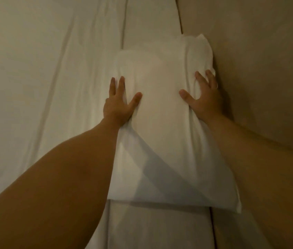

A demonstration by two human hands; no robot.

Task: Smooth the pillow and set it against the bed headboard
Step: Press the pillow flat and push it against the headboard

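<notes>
A white pillow (pixel 161 108) lies flat on the bed, its long right edge touching the beige headboard (pixel 260 69). My left hand (pixel 118 103) presses flat on the pillow's left edge, fingers spread, thumb on the top face. On the right side of the pillow, next to the headboard, my right hand (pixel 203 97) presses down with fingers apart. Creases run through the cover around both hands. Neither hand grips the fabric.
A white bed sheet (pixel 43 78) with long folds covers the mattress to the left of the pillow. A seam or fold line (pixel 124 33) runs up the sheet beyond the pillow. The headboard fills the right side of the view.
</notes>
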